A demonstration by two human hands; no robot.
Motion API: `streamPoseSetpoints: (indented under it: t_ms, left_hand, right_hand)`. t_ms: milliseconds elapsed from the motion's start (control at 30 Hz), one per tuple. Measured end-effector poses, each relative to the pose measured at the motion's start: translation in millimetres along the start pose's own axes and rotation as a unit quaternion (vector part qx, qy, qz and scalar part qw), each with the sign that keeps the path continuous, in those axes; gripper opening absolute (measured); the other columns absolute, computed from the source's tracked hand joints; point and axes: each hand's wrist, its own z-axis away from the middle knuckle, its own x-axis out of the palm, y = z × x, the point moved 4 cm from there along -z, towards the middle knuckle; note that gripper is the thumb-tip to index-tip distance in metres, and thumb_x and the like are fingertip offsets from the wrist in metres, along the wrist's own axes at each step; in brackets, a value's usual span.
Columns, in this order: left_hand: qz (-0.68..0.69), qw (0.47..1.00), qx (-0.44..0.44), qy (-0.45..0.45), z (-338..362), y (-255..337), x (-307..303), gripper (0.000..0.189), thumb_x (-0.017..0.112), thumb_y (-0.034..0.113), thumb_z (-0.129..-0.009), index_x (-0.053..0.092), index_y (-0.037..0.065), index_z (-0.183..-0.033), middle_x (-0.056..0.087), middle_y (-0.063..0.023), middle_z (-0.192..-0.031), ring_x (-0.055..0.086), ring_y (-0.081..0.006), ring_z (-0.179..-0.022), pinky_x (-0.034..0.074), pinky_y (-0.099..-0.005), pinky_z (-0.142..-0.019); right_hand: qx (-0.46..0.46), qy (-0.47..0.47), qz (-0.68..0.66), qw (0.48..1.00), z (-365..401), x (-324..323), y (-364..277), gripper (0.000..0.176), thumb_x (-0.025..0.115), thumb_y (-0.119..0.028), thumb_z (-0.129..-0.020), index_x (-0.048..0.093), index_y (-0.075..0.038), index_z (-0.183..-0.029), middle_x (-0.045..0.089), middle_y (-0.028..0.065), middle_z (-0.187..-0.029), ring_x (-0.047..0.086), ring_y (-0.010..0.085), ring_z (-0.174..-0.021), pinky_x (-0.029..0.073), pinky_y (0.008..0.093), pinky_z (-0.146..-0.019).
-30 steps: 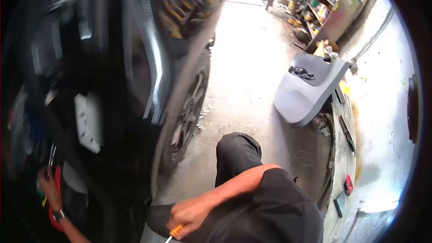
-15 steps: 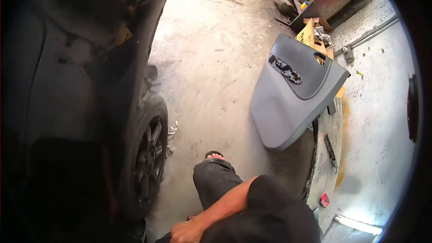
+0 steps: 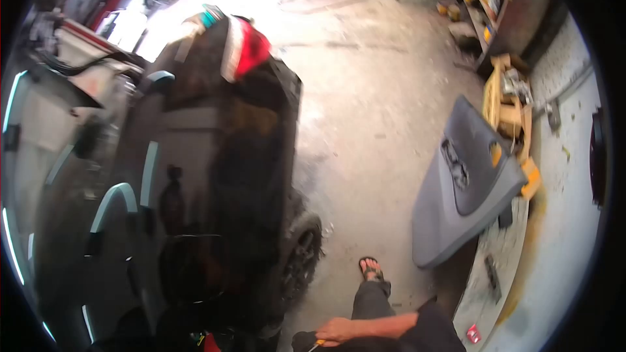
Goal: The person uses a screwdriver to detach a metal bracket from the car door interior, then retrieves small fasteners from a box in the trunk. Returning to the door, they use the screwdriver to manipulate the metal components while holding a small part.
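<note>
Where the glossy black car (image 3: 215, 124) stands: it fills the left side, from near to far, so its smooth surface asks for care with any hard tip.
Red and yellow object (image 3: 210, 343): small, at the near left, cut by the lower edge; I cannot tell what it is.
Left hand: it is out of view, so I cannot tell whether it is open, closed or gripping.
Black spoked wheel (image 3: 301, 254): at the right side of the car, left of the person's leg.
Right hand (image 3: 337, 330): at the near middle, with fingers closed around the tool.
Slim tool with a yellow-orange handle (image 3: 319, 342): in this hand, its thin pale shaft pointing near and left; whether the tip touches something, I cannot tell.
Good handling: a firm but relaxed grip would be best, with the tip well apart from the paint and from the leg in dark trousers (image 3: 375, 300).
Foot in a dark sandal (image 3: 369, 264): on the floor, just beyond the trouser leg; it is poorly protected if the tool drops.
Grey plastic door panel (image 3: 437, 221): on the right, tilted, beside the brown cardboard box (image 3: 508, 114); its broad face could scratch easily.
</note>
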Motion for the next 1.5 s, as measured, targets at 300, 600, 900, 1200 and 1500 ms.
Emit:
streamPoseSetpoints:
  t_ms: [300, 600, 900, 1200, 1500]
  left_hand:
    - [0.441, 0.861, 0.173, -0.186, 10, 160, -57, 0.039, 0.058, 0.04, -0.098, 0.074, 0.005, -0.104, 0.073, -0.0119, -0.095, 0.066, -0.0185, -0.09, 0.053, -0.0365, -0.075]
    - [0.46, 0.802, 0.352, -0.149, -26, 408, -363, 0.042, 0.059, 0.039, -0.1, 0.065, 0.002, -0.12, 0.068, -0.002, -0.096, 0.06, -0.0084, -0.079, 0.048, -0.0252, -0.068]
    - [0.422, 0.741, 0.474, -0.219, -106, 557, -568, 0.055, 0.057, 0.045, -0.099, 0.057, 0.001, -0.133, 0.066, -0.011, -0.116, 0.059, -0.0182, -0.109, 0.045, -0.0345, -0.096]
    - [0.279, 0.722, 0.554, -0.307, -191, 717, -753, 0.078, 0.036, 0.065, -0.099, 0.056, -0.001, -0.135, 0.058, -0.021, -0.136, 0.054, -0.033, -0.127, 0.039, -0.0382, -0.108]
    - [0.433, 0.717, 0.482, -0.257, -323, 813, -893, 0.077, 0.034, 0.066, -0.099, 0.064, -0.002, -0.119, 0.067, -0.0203, -0.116, 0.059, -0.0338, -0.115, 0.043, -0.039, -0.101]
  right_hand:
    - [0.308, 0.32, 0.233, 0.865, 53, -205, -176, 0.026, 0.075, -0.021, -0.078, 0.054, -0.007, -0.071, 0.057, 0.013, -0.065, 0.059, 0.0348, -0.057, 0.048, 0.0422, -0.053]
    - [0.447, 0.603, 0.147, 0.644, 57, -400, -137, 0.035, 0.065, -0.022, -0.093, 0.049, 0.0, -0.071, 0.05, 0.0111, -0.055, 0.059, 0.0222, -0.048, 0.044, 0.0408, -0.047]
    - [0.595, 0.287, 0.358, 0.66, 201, -463, 24, 0.03, 0.059, -0.03, -0.094, 0.057, -0.001, -0.089, 0.06, 0.0122, -0.06, 0.061, 0.0262, -0.046, 0.048, 0.0417, -0.043]
    - [0.769, 0.36, 0.045, 0.527, 132, -681, 71, 0.028, 0.058, -0.03, -0.095, 0.055, -0.003, -0.093, 0.06, 0.0137, -0.06, 0.061, 0.0273, -0.046, 0.048, 0.0424, -0.043]
    - [0.754, 0.4, 0.022, 0.521, 74, -996, 153, 0.027, 0.058, -0.031, -0.096, 0.054, -0.004, -0.098, 0.06, 0.0152, -0.06, 0.061, 0.0283, -0.046, 0.049, 0.0432, -0.042]
